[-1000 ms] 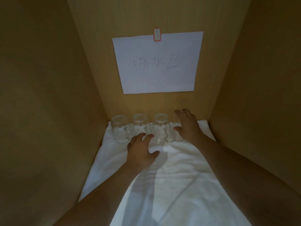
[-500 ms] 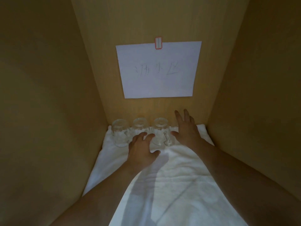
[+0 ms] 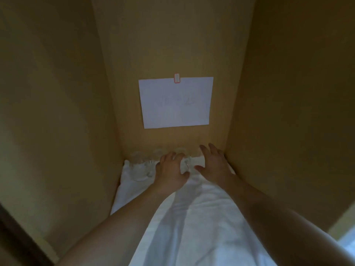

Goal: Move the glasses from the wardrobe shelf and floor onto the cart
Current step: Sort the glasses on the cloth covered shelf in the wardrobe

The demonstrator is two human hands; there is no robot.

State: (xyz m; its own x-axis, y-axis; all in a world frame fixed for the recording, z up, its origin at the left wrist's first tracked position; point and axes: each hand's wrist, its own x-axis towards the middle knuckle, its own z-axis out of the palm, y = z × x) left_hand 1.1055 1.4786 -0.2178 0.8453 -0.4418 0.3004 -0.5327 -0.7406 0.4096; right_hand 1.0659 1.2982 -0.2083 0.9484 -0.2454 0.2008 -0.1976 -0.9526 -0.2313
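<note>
Three clear glasses stand in a row on a white towel (image 3: pixel 192 217) at the back of the wardrobe shelf, all blurred. The left glass (image 3: pixel 138 162) stands free. My left hand (image 3: pixel 170 172) covers most of the middle glass (image 3: pixel 158 151), and its fingertips lie against the right glass (image 3: pixel 184 162), thumb spread below the handle. Just right of that glass, my right hand (image 3: pixel 214 165) has straight, spread fingers reaching the back wall and holds nothing. The cart is not in view.
Wooden walls close in the shelf on the left (image 3: pixel 57 131), right (image 3: pixel 297 121) and back. A white paper sheet (image 3: pixel 175 102) with faint writing is taped to the back wall above the glasses. A bright gap (image 3: pixel 345 244) shows at bottom right.
Both hands have moved farther back; my left hand now reaches the glasses and my right hand sits beside the right glass. The view has tilted upward and pulled back.
</note>
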